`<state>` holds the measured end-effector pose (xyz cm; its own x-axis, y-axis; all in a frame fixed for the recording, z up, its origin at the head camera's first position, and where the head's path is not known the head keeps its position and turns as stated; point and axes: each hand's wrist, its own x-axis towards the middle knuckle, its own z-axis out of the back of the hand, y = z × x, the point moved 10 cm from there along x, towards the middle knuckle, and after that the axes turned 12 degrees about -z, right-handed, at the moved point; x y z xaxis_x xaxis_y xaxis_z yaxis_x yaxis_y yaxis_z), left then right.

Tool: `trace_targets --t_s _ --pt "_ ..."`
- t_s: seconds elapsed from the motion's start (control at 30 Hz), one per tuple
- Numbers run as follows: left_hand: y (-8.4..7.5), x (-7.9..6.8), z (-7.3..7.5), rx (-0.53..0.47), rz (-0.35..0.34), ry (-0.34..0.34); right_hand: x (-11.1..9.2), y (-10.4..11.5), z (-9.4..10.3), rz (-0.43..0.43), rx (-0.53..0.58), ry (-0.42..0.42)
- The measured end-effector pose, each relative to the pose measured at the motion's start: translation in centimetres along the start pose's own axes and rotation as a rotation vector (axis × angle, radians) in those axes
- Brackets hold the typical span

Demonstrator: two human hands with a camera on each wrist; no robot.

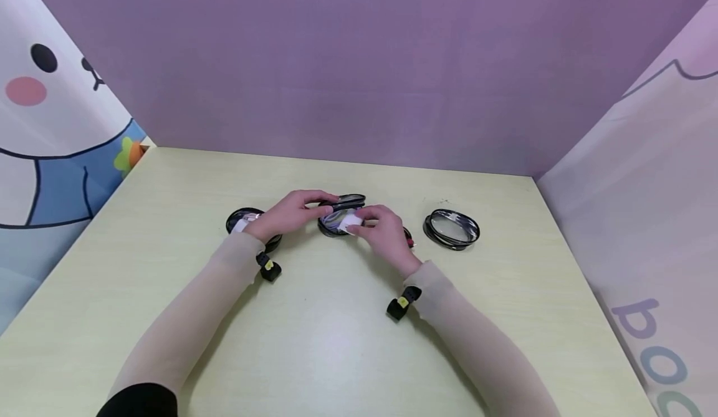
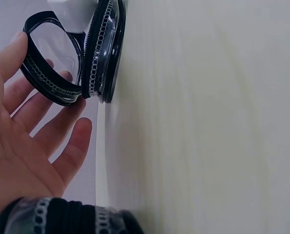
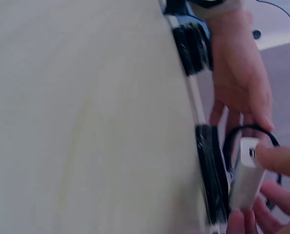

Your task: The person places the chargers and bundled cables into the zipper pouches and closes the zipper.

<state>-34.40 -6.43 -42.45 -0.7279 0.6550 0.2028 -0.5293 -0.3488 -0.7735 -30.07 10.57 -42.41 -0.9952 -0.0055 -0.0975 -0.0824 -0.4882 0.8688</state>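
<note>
A small round clear pouch (image 1: 332, 232) with a black zippered rim lies mid-table, its lid (image 2: 51, 88) raised. My left hand (image 1: 288, 214) holds that lid by its edge, thumb on one side and fingers behind. Between thumb and fingers my right hand (image 1: 386, 235) grips a white charger block (image 3: 246, 175) with a USB port at one end. The block is at the pouch's opening, overlapping it in the head view. Under my left wrist, a similar pouch (image 1: 238, 215) shows something white in it. Another pouch (image 1: 409, 235), with a bit of red, is mostly hidden behind my right hand.
To the right, a round clear pouch (image 1: 451, 229) with a black rim lies flat on the pale wooden table (image 1: 325, 342). A purple panel (image 1: 359, 68) rises at the back edge. Printed cloth panels (image 1: 634, 186) stand along the sides.
</note>
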Motion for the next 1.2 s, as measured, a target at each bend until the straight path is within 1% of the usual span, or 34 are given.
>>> trace_targets --t_s 0.13,0.23,0.3,0.47,0.57,0.73,0.97,1.07,1.2 --pt "0.0 0.0 0.1 -0.013 -0.007 -0.003 0.2 0.4 -0.3 -0.005 -0.062 -0.089" --pt "0.0 -0.2 0.1 -0.021 -0.001 -0.005 0.3 0.7 -0.5 0.000 -0.093 -0.131" --pt "0.1 -0.3 0.1 -0.022 0.004 -0.006 0.3 0.9 -0.8 0.010 -0.111 -0.138" --pt "0.0 -0.3 0.1 -0.027 0.002 -0.008 0.1 1.1 -1.3 0.033 -0.132 -0.099" --pt "-0.1 -0.3 0.1 -0.033 0.005 -0.009 0.0 1.1 -1.3 0.039 -0.120 -0.080" --pt "-0.1 -0.3 0.1 -0.035 0.013 -0.013 0.0 1.0 -1.0 0.032 -0.095 -0.089" --pt "0.0 -0.5 0.0 -0.040 0.022 -0.016 0.7 0.5 -1.0 -0.040 -0.044 -0.081" --pt "-0.1 -0.5 0.0 -0.047 0.016 -0.015 0.9 0.0 -0.8 -0.074 0.003 -0.072" --pt "-0.2 -0.4 0.1 -0.044 0.008 -0.012 1.0 -0.7 -0.1 -0.137 0.086 -0.069"
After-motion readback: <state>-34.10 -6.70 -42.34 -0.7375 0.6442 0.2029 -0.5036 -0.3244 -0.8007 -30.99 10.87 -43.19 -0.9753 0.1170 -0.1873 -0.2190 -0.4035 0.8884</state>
